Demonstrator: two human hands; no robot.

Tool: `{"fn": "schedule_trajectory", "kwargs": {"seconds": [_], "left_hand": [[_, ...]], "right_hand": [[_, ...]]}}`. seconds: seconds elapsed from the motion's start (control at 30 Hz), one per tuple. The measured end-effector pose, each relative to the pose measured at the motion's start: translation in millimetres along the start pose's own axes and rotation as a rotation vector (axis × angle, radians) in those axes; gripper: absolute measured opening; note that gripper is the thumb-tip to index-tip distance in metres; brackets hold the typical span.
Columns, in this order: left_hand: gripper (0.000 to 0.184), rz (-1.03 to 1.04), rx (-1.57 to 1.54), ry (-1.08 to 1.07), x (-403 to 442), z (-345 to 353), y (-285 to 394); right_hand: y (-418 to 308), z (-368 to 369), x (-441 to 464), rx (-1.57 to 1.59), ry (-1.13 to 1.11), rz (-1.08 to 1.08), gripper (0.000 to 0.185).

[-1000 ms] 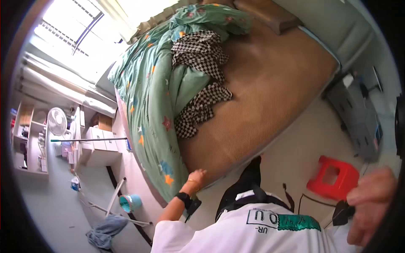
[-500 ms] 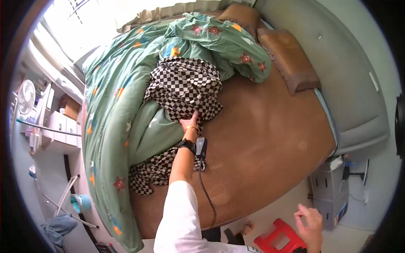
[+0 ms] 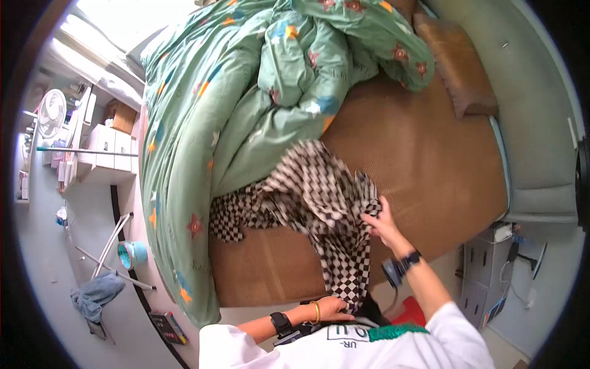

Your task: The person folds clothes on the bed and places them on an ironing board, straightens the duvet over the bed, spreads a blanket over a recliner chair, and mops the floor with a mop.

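A black-and-white checkered cloth [image 3: 313,190] is bunched and stretched over the front part of the bed, partly blurred by motion. My right hand [image 3: 382,224] pinches its right edge, thumb and fingers closed on the fabric. Down at the bed's front edge, close to my body, my left hand [image 3: 332,307] is closed on the lower end of the same cloth; its fingertips are partly hidden. A crumpled green quilt [image 3: 184,154] with stars lies beyond and to the left of the cloth.
Under the cloth is a brown woven mat [image 3: 424,160] on the bed. A brown pillow [image 3: 458,67] rests by the grey headboard [image 3: 541,92]. Grey drawers [image 3: 482,264] and a red stool [image 3: 410,312] stand at the right front. A blue bucket [image 3: 132,254] is on the left floor.
The checkered cloth has been pulled off the quilt toward my body. My left hand has drawn back to the bed's front edge, and my right hand has come up onto the cloth.
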State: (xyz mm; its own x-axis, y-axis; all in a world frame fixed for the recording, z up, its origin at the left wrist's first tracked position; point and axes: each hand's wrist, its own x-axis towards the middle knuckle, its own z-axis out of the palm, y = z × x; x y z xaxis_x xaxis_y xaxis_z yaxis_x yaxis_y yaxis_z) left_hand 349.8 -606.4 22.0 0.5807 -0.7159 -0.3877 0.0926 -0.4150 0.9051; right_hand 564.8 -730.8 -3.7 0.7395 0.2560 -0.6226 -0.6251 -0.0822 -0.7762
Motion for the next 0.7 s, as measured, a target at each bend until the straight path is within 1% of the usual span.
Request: {"fn": "schedule_trajectory", "kwargs": {"seconds": [0.07,0.1,0.13,0.17,0.2,0.23,0.27,0.33,0.37,0.4,0.43,0.47,0.53,0.57,0.6,0.63,0.67,0.7], "left_hand": [[0.045,-0.051,-0.1,0.134,-21,24,-12],[0.041,-0.187,-0.017,0.158,-33,19,-16],[0.035,-0.294,-0.009,0.261,-49,19,-28],[0.032,-0.343,0.139,0.349,-64,40,-70],[0.033,-0.584,0.013,0.429,-84,12,-40],[0.035,-0.664,-0.04,0.493,-100,14,-37],[0.041,-0.665,0.018,0.657,-110,37,-53],[0.04,-0.775,-0.304,0.679,-119,51,-38],[0.04,-0.802,-0.314,0.689,-117,62,-33],[0.038,-0.765,-0.374,0.79,-110,74,-25],[0.036,-0.724,-0.429,0.89,-103,84,-19],[0.034,-0.7,-0.558,0.952,-95,103,-22],[0.032,-0.796,-0.635,0.918,-86,92,18],[0.03,-0.713,-0.573,0.99,-87,97,22],[0.03,-0.723,-0.577,0.998,-92,90,28],[0.027,-0.82,-0.523,1.0,-101,79,37],[0.025,-0.911,-0.469,0.992,-113,71,43],[0.02,-0.872,-0.116,1.039,-130,68,33]], "right_hand": [[49,-8,28,-0.252,-0.081,0.223,0.038],[63,-15,30,-0.238,-0.105,0.203,0.025],[71,-22,32,-0.221,-0.128,0.178,0.012],[60,-26,22,-0.251,-0.094,0.136,0.007],[60,-43,23,-0.331,-0.096,0.067,0.007],[65,-65,30,-0.547,-0.065,-0.079,0.012],[32,-63,8,-0.858,-0.087,-0.19,0.029],[24,-46,-15,-1.089,-0.328,-0.385,0.054],[32,-31,-29,-1.163,-0.533,-0.529,0.064],[42,-14,-47,-1.22,-0.741,-0.676,0.075],[50,8,-68,-1.353,-0.853,-0.668,0.072],[55,19,-82,-1.487,-0.96,-0.666,0.07],[112,9,-69,-1.637,-0.995,-0.717,0.049],[143,-1,-47,-1.564,-0.99,-0.676,0.03],[158,-14,-27,-1.349,-0.914,-0.703,0.02],[135,-22,-17,-1.164,-0.911,-0.511,0.018],[141,-42,9,-0.92,-0.888,-0.374,0.017],[98,-57,21,-0.912,-0.728,-0.234,0.009]]}}
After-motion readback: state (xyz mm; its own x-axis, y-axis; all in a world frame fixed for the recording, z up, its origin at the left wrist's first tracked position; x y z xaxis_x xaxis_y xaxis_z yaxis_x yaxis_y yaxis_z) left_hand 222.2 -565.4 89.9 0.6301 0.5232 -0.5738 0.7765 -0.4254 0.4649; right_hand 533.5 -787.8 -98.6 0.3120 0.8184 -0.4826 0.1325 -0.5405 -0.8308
